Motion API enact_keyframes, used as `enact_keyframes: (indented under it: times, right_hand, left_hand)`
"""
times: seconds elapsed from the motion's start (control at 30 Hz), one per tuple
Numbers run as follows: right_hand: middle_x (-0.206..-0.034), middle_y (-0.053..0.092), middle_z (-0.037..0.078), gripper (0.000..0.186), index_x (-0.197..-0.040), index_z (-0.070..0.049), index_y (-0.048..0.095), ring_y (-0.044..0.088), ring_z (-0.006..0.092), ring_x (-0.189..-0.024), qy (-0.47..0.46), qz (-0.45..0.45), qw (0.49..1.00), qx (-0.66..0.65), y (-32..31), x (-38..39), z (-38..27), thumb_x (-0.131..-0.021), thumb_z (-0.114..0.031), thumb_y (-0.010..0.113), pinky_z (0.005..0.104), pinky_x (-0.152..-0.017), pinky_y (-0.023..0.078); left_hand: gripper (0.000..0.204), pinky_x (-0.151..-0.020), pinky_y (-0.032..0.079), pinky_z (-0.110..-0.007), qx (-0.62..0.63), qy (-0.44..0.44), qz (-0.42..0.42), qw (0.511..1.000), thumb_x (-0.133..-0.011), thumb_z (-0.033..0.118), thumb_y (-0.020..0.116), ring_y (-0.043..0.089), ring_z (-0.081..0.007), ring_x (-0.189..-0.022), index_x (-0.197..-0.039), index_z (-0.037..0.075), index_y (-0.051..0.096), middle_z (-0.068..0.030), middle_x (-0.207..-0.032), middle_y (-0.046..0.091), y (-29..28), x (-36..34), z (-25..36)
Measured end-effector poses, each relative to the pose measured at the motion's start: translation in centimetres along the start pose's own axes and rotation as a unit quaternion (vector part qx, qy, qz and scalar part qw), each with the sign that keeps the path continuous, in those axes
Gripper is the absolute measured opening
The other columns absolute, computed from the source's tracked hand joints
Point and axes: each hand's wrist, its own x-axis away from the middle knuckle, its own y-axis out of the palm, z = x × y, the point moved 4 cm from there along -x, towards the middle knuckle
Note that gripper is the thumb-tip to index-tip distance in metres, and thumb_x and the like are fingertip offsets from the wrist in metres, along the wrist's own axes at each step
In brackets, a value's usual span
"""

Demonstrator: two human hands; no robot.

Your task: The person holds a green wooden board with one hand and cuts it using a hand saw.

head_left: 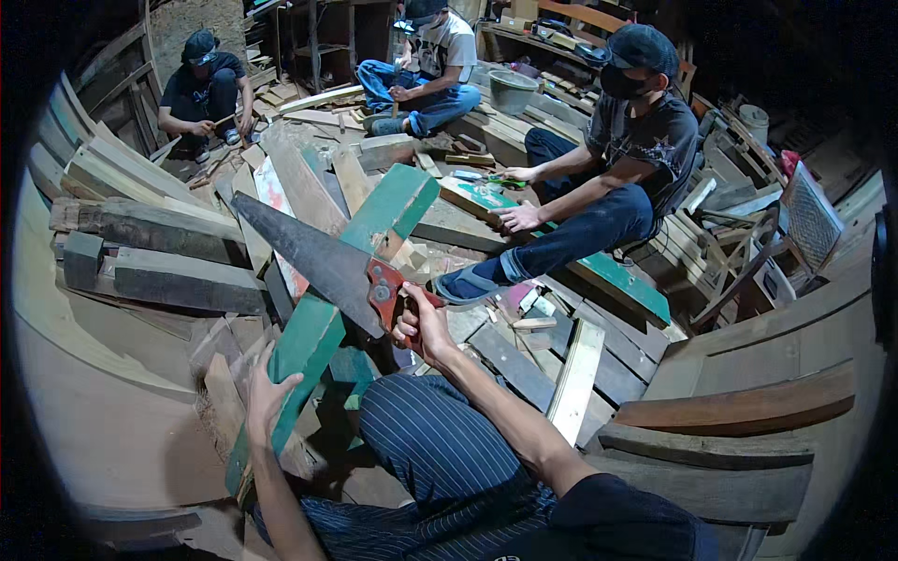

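My right hand [426, 327] is closed round the red handle of a hand saw [313, 257]. The saw's wide dark blade points up and to the left, lying across a long green-painted wooden beam [304, 351]. Whether the teeth touch the wood cannot be made out. My left hand [267, 397] grips the near part of this beam, thumb over its top face and the other fingers down the left side. The beam slants from my lap toward the far right, and its middle is hidden behind the blade.
Opposite me on the right, a person [608, 159] sits handling another green beam [608, 271]. Two more people [435, 65] sit farther back. Dark timber blocks [178, 280] are stacked at left, and loose boards [575, 374] lie at right. A grey bucket [513, 91] stands behind.
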Motion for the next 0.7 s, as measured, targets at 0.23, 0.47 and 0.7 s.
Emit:
enact_keyframes:
  times: [0.23,0.47,0.7]
  right_hand:
    - [-0.054,0.026,-0.006,0.035,-0.077,-0.016,0.044,0.031,0.01,-0.043,0.01,0.009,1.0,0.014,0.5,-0.1,1.0,-0.093,-0.038,0.065,0.0298,-0.045,0.033]
    - [-0.053,0.026,-0.006,0.033,-0.077,-0.016,0.044,0.03,0.0098,-0.041,0.004,0.002,1.0,-0.001,-1.1,-0.8,-0.3,-0.094,-0.036,0.065,0.03,-0.044,0.031]
    - [-0.054,0.029,-0.005,0.029,-0.089,-0.016,0.046,0.031,0.0096,-0.041,0.001,-0.005,1.0,0.006,-0.6,-0.7,0.3,-0.094,-0.038,0.064,0.0293,-0.044,0.032]
  left_hand:
    - [0.091,-0.104,0.042,-0.044,-0.007,0.048,0.015,0.999,-0.065,0.038,0.087,0.056,-0.0355,-0.121,-0.14,0.002,0.05,-0.0229,-0.128,0.059,-0.7,0.4,0.1]
    - [0.088,-0.105,0.041,-0.044,-0.043,-0.019,-0.005,0.999,-0.067,0.038,0.085,0.053,-0.0346,-0.124,-0.142,0.007,0.05,-0.0184,-0.131,0.054,0.6,-0.1,1.0]
    - [0.093,-0.106,0.04,-0.046,-0.033,-0.039,-0.008,0.999,-0.064,0.04,0.087,0.051,-0.0348,-0.126,-0.143,0.007,0.049,-0.0171,-0.133,0.053,0.0,0.2,0.0]
